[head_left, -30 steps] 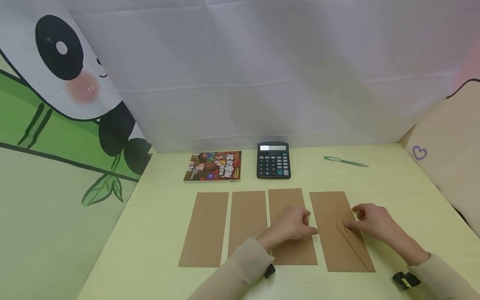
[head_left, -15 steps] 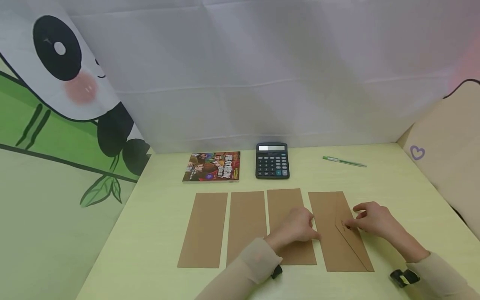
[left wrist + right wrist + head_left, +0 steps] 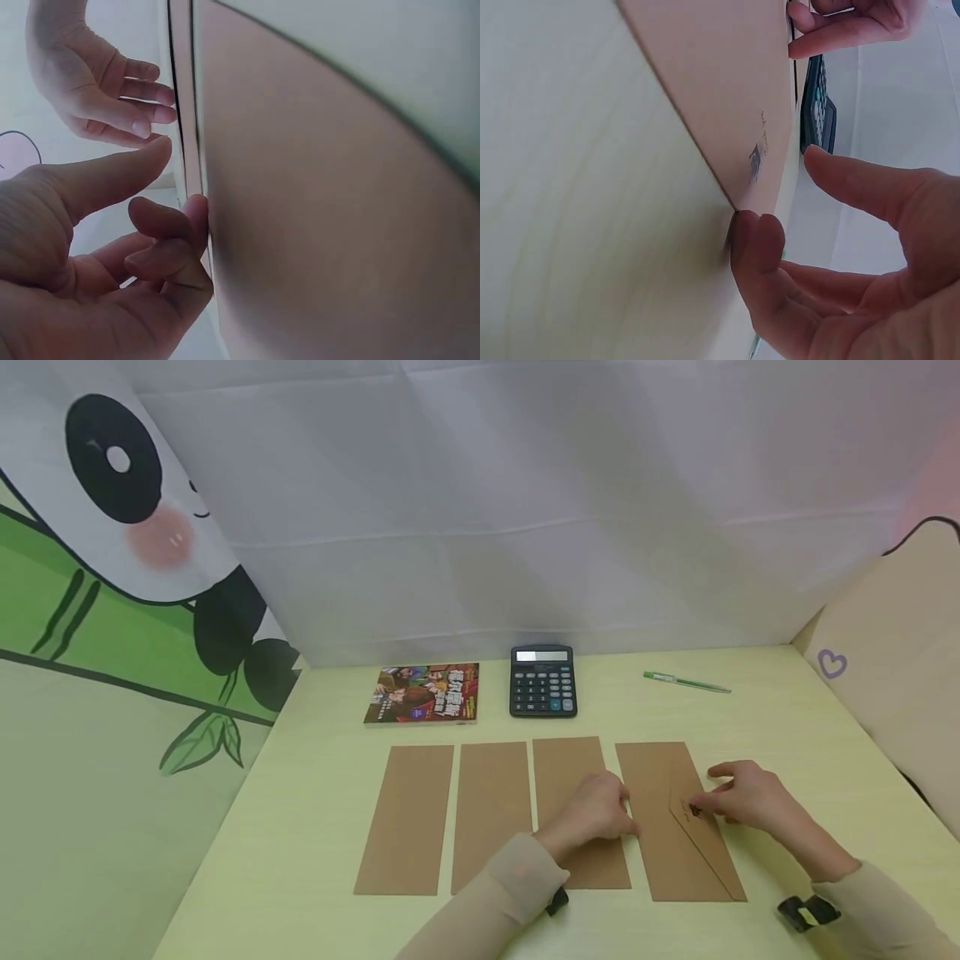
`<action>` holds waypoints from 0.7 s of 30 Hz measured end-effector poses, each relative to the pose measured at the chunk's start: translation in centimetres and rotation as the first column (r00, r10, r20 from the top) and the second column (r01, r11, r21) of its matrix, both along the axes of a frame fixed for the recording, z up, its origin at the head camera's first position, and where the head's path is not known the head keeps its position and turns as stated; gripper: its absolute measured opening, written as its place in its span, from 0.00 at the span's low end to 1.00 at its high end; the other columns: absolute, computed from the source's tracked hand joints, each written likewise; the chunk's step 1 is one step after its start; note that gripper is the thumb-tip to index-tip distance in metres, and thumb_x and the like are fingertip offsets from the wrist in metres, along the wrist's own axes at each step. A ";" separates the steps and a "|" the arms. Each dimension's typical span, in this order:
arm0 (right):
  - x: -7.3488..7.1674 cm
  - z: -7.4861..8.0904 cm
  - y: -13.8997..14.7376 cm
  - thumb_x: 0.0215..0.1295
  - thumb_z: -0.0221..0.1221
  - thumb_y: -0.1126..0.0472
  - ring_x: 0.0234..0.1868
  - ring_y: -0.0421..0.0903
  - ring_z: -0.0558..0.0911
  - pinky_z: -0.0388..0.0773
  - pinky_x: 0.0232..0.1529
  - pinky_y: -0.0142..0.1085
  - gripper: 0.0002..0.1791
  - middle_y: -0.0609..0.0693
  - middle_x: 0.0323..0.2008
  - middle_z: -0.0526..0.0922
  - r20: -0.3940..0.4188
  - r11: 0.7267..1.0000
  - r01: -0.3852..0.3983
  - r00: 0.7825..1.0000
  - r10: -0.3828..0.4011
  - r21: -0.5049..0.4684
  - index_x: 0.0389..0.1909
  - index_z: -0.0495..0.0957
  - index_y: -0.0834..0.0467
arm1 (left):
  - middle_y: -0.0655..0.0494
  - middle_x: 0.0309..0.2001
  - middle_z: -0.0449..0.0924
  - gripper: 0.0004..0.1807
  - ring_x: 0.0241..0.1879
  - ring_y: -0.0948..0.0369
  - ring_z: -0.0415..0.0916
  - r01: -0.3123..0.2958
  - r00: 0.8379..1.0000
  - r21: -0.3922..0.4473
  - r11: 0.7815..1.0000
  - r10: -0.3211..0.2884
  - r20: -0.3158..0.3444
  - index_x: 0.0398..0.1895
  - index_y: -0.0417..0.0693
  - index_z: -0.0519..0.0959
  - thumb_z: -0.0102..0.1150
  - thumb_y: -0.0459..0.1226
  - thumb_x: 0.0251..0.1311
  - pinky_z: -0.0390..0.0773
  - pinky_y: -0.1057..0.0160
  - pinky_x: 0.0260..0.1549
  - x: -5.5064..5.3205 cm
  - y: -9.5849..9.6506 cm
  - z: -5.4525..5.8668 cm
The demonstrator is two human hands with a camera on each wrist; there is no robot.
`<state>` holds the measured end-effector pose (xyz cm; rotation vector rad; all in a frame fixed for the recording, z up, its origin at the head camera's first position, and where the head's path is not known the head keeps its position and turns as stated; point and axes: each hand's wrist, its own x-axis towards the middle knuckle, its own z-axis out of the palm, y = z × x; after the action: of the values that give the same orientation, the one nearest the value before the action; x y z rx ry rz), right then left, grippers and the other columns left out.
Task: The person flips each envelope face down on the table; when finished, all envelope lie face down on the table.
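Observation:
Brown paper envelopes lie in a row on the table. The rightmost envelope [image 3: 652, 843] has its flap side up, with a slanting flap edge and a small dark printed mark [image 3: 755, 161]. My left hand [image 3: 596, 810] lies over the third envelope [image 3: 570, 756], its fingertips by the left edge of the rightmost one. On the other side, my right hand [image 3: 757, 797] is at that envelope's right edge, one digit over it near the mark. In the right wrist view, fingertips [image 3: 750, 229] touch its edge while another digit stands apart. Both hands have loosely bent fingers.
Two more brown envelopes, one at the far left [image 3: 405, 818] and one beside it [image 3: 491, 802], lie plain side up. Behind the row are a colourful book [image 3: 423, 693], a black calculator [image 3: 543, 681] and a green pen [image 3: 686, 682]. A white cloth [image 3: 480, 527] hangs at the back.
My left hand has moved slightly right, to the rightmost envelope's left edge. My right hand has shifted a little, and more of the printed mark shows. The envelopes keep their arrangement.

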<state>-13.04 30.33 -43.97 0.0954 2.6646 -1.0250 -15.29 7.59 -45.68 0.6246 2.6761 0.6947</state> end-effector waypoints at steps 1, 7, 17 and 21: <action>0.0 0.0 0.0 0.55 0.68 0.50 0.30 0.49 0.84 0.79 0.28 0.41 0.43 0.70 0.39 0.80 0.007 1.000 0.003 1.000 -0.002 -0.012 0.57 0.63 0.81 | 0.65 0.08 0.54 0.23 0.10 0.68 0.56 -0.006 1.000 0.000 1.000 0.006 -0.005 0.06 0.51 0.65 0.74 0.39 0.40 0.56 0.71 0.11 0.0 0.0 0.0; 0.0 -0.1 0.0 0.56 0.67 0.51 0.31 0.50 0.83 0.80 0.29 0.41 0.44 0.65 0.37 0.82 0.024 0.999 0.005 1.000 -0.004 -0.040 0.58 0.60 0.82 | 0.65 0.11 0.43 0.27 0.10 0.68 0.46 -0.020 0.998 0.021 1.000 0.021 -0.063 0.06 0.51 0.56 0.69 0.31 0.35 0.48 0.70 0.09 0.1 0.2 -0.3; 0.2 -0.4 0.4 0.57 0.67 0.50 0.34 0.49 0.81 0.78 0.31 0.40 0.45 0.62 0.39 0.82 0.030 0.994 0.004 1.000 0.000 -0.110 0.57 0.60 0.84 | 0.64 0.11 0.42 0.25 0.10 0.68 0.42 0.006 0.994 0.066 0.998 0.001 -0.108 0.05 0.50 0.56 0.64 0.26 0.33 0.46 0.71 0.08 0.1 0.3 -0.5; 0.2 -0.6 0.6 0.58 0.67 0.50 0.34 0.48 0.79 0.77 0.30 0.39 0.44 0.60 0.39 0.82 0.029 0.990 -0.006 1.000 0.011 -0.139 0.57 0.61 0.84 | 0.64 0.11 0.46 0.21 0.11 0.67 0.47 0.005 0.994 0.028 1.000 -0.002 -0.112 0.04 0.50 0.61 0.64 0.27 0.35 0.50 0.70 0.08 0.3 0.4 -0.4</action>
<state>-12.82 30.94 -44.56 0.0695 2.5564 -1.1936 -15.00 8.02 -46.04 0.6949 2.7717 0.7176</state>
